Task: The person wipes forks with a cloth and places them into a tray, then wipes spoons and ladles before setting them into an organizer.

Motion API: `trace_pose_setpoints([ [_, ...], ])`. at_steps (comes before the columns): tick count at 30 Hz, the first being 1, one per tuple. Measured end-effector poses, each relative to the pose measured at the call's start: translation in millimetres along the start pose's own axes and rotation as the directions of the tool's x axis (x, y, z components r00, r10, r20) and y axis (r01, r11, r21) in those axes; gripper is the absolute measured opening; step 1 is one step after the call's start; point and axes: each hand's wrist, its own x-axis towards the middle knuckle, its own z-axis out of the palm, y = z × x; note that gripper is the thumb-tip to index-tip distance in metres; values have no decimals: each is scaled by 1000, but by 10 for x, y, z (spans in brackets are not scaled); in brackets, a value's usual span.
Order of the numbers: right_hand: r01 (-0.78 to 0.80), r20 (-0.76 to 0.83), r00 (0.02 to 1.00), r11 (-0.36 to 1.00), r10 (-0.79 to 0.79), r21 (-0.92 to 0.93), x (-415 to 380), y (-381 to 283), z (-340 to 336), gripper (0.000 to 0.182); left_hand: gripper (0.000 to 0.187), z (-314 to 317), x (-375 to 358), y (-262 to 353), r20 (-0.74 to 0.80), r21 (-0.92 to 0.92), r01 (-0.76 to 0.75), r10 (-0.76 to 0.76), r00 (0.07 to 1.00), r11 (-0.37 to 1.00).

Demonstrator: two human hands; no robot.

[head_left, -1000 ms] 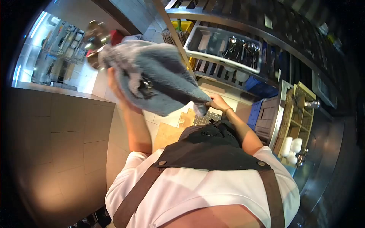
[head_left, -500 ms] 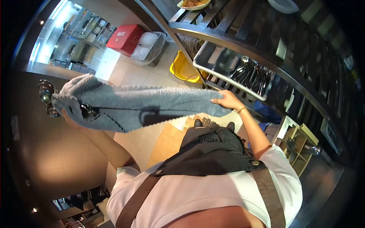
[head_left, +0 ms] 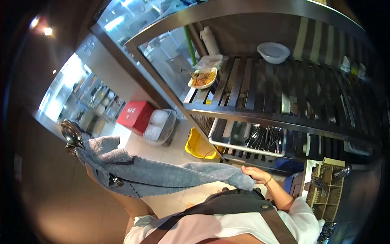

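Note:
A grey-blue fluffy cloth point(head_left: 162, 173) stretches between my two hands in front of my body. At its left end it wraps a bunch of shiny metal spoons point(head_left: 72, 133), whose bowls stick out at the top left, while their handle ends point(head_left: 116, 179) poke out lower down. My left hand point(head_left: 92, 175) is closed round this wrapped bunch from below; the cloth hides most of its fingers. My right hand point(head_left: 256, 175) grips the cloth's other end, thumb side up, with some fingers hidden.
A slatted metal rack point(head_left: 252, 87) holds a food dish point(head_left: 202, 78) and a white bowl point(head_left: 273, 53). Below are a cutlery tray point(head_left: 215, 140) and yellow bucket point(head_left: 200, 148). A sectioned cutlery basket point(head_left: 336, 187) stands right, a red box point(head_left: 135, 116) on the floor.
The view has tilted up, bringing more of the rack into sight. The cloth and both hands appear lower in view, and the cloth's right part is now more bunched and twisted.

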Motion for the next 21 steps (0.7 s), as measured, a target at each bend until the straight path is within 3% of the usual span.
trace_pose_setpoints([
  [1, 21, -30, 999, 999, -22, -24, -65, 36, -19, 38, 34, 28, 59, -36, 12, -22, 6, -5, 1000, 1000],
  [3, 246, 57, 969, 931, -240, -269, 56, 282, -186, 29, 34, 70, 141, -107, 33, -50, 13, -12, 999, 999],
  [7, 127, -145, 979, 985, -143, -117, -5, 375, -199, 24, 34, 153, 264, -219, 73, -87, 33, -27, 997, 996],
  [9, 220, -6, 973, 938, -230, -269, -112, 277, -95, 28, 34, 182, 278, -274, 89, -103, 41, -32, 995, 994],
  [11, 230, 15, 973, 948, -232, -222, -146, 226, 107, 30, 34, 233, 304, -321, 104, -113, 54, -42, 994, 992],
  [13, 213, 203, 966, 932, -158, -292, -115, 188, 125, 30, 34, 256, 303, -354, 109, -115, 61, -48, 993, 991],
  [14, 191, 208, 972, 888, -111, -418, -24, 203, 2, 27, 34, 264, 295, -372, 114, -118, 65, -51, 992, 991],
  [16, 302, 156, 953, 814, -259, -496, -38, 21, 28, 11, 34, 283, 270, -413, 122, -121, 67, -52, 991, 990],
  [18, 512, 71, 816, 661, -574, -549, 68, -118, -34, 6, 33, 307, 227, -491, 150, -98, 64, -48, 988, 993],
  [20, 492, -31, 773, 630, -634, -601, 181, -346, -157, 27, 33, 365, 179, -581, 178, -62, 53, -41, 983, 997],
  [21, 494, 11, 648, 409, -762, -767, 171, -485, -139, 40, 33, 398, 129, -627, 200, -41, 47, -38, 979, 998],
])
